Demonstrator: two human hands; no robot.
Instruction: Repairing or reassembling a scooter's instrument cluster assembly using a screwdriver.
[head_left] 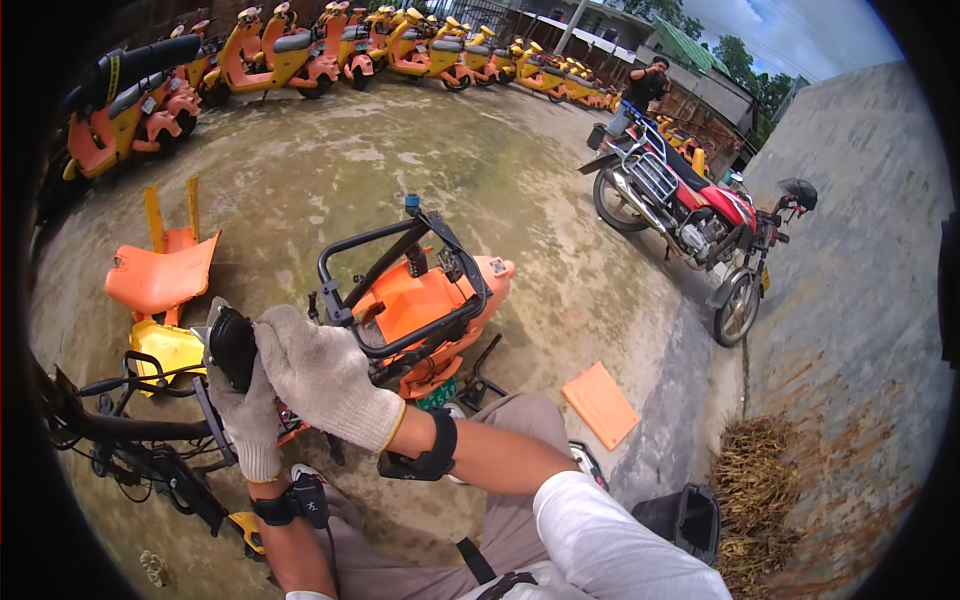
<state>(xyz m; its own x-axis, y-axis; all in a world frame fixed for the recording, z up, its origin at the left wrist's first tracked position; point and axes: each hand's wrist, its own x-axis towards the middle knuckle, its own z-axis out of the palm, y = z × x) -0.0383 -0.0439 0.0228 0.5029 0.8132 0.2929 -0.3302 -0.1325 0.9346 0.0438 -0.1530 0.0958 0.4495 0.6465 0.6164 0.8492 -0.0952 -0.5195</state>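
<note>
My left hand (247, 425), in a knit work glove, holds up a black rounded part (232, 348) whose exact kind I cannot make out. My right hand (325, 380), gloved the same way, is curled against the part's right side and partly covers the left hand. Its fingertips are hidden, so what they pinch does not show. Beyond my hands stands a stripped scooter section with a black tube frame (395, 350) and orange panels (415, 305). At the left, a black scooter frame with cables (130, 428) lies close to my left forearm.
An orange panel (160, 277) and a yellow panel (168, 350) lie at left; a flat orange cover (600, 405) lies at right. A red motorcycle (700, 215) stands by the sloping wall. Dry straw (757, 490) and a black bin (690, 520) are near right. Scooters line the back; a person (645, 88) stands there.
</note>
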